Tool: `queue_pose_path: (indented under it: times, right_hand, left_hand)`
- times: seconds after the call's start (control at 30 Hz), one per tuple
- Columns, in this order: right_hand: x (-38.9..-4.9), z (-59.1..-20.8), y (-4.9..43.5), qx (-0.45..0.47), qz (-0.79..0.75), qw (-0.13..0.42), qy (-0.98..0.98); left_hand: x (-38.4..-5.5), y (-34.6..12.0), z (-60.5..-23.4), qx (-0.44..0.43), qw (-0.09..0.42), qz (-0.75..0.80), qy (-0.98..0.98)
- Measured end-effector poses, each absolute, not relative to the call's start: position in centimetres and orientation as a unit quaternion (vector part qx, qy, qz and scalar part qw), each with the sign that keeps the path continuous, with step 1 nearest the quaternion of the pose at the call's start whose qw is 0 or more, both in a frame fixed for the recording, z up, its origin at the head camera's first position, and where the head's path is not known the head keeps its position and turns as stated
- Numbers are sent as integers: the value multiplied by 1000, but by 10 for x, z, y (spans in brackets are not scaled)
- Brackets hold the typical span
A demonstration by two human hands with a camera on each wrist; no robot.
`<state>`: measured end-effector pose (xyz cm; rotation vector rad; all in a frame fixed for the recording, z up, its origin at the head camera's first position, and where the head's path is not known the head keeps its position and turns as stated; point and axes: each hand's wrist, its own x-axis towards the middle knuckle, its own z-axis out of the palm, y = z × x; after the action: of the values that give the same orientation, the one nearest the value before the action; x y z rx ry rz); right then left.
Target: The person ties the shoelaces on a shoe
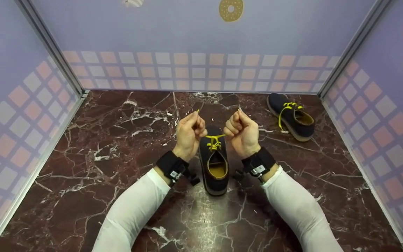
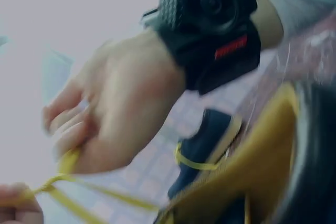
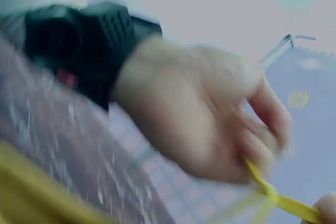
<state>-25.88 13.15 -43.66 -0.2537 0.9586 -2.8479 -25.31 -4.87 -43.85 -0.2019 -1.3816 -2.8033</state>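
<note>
A dark low shoe (image 1: pixel 206 164) with a yellow inside stands upright between the hands, its toe pointing away from me. Its yellow shoelace (image 1: pixel 215 137) stretches sideways over the front of the shoe. The left hand (image 1: pixel 188 131) grips one end of the lace with curled fingers, and a yellow tip sticks up by its thumb. On the other side, the right hand (image 1: pixel 242 133) grips the other end in the same way. A crossing or loose knot in the lace (image 2: pixel 50 184) shows between the hands in the left wrist view.
A second dark shoe (image 1: pixel 294 122) with yellow laces lies at the back right, one lace end trailing on the floor. Dark red marbled flooring (image 1: pixel 128 168) runs to lilac walls (image 1: pixel 152 31) with checkered bands at the back and both sides.
</note>
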Motion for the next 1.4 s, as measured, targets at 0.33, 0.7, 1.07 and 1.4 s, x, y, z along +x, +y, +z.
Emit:
queue_pose_path:
  times: [0.33, 0.7, 1.07, 1.4]
  right_hand:
    - [-272, -467, 180, -13, -842, 86, 532]
    - [-265, -485, 195, -55, -730, 125, 670]
    - [-263, -480, 196, -175, -602, 36, 778]
    - [-259, -481, 193, -190, -482, 100, 849]
  left_hand:
    - [-263, -91, -459, 17, -23, -828, -560]
    - [-271, -103, -479, 60, -76, -793, -601]
    - [-265, -100, -471, -68, -1, -633, -771]
    - [-247, -88, -467, -245, -58, -398, -882]
